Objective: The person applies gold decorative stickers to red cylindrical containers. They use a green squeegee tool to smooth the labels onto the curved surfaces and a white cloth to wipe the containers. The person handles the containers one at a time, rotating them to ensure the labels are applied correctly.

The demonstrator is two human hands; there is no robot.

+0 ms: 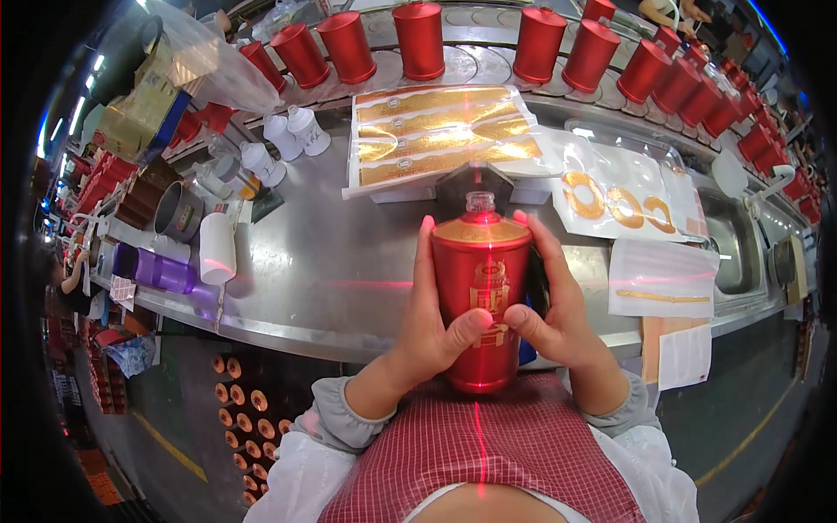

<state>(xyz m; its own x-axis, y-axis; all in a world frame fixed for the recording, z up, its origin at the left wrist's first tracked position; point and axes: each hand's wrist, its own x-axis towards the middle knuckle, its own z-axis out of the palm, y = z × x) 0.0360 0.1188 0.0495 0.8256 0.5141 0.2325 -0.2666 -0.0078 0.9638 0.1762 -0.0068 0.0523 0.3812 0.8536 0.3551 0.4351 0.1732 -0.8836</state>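
A steel desk [331,270] curves past a conveyor of red canisters [418,39]. Over its near edge, the left hand [427,327] and right hand [558,314] each have their grip closed around an upright red bottle [479,296] — thumbs pressed on its front. Beyond lie gold label sheets [440,131] — white caps [288,139] to the left.

Red bottle [480,301], seemingly gold-shouldered; red-checked apron [488,453].

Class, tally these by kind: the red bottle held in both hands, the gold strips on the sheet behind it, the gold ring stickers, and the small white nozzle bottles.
Red bottle: 1
Gold strips: 4
Gold ring stickers: 3
Small white nozzle bottles: 3
Total: 11
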